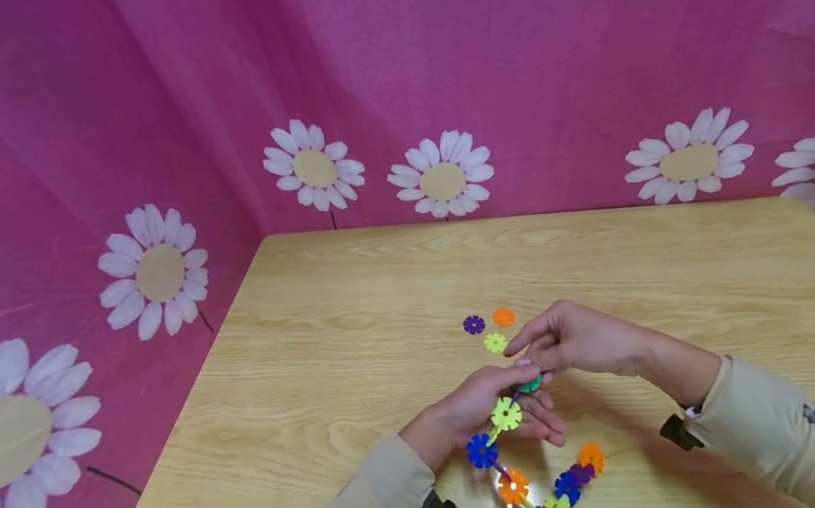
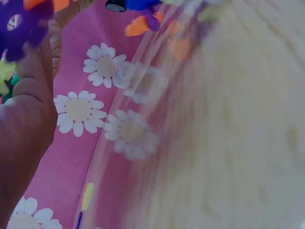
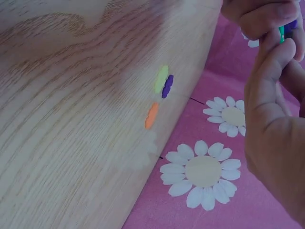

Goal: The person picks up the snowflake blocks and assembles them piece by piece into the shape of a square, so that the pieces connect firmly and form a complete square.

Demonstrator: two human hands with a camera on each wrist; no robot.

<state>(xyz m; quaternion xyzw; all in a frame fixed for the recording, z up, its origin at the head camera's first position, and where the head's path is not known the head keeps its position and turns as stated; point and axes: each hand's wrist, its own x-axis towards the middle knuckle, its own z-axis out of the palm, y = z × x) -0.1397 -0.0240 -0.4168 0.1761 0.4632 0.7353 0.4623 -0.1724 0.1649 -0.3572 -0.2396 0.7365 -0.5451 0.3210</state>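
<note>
A chain of interlocked plastic snowflake discs (image 1: 505,415) in green, yellow, blue, purple and orange hangs from my left hand (image 1: 479,401) and curves down over the table. My left thumb and fingers grip its upper end, beside a green disc (image 1: 531,384). At that same disc, the right hand (image 1: 594,340) pinches with thumb and fingertips. The right wrist view shows a sliver of the green disc (image 3: 281,34) between the fingers, mostly hidden. In the left wrist view, a large purple disc (image 2: 24,28) hangs close beside the left hand.
Beyond the hands lie three loose discs: purple (image 1: 473,325), orange (image 1: 504,317) and yellow (image 1: 496,343). The chain's far end, an orange disc (image 1: 591,458), is below the right hand. A pink curtain (image 1: 505,50) with white daisies borders the wooden table (image 1: 324,314).
</note>
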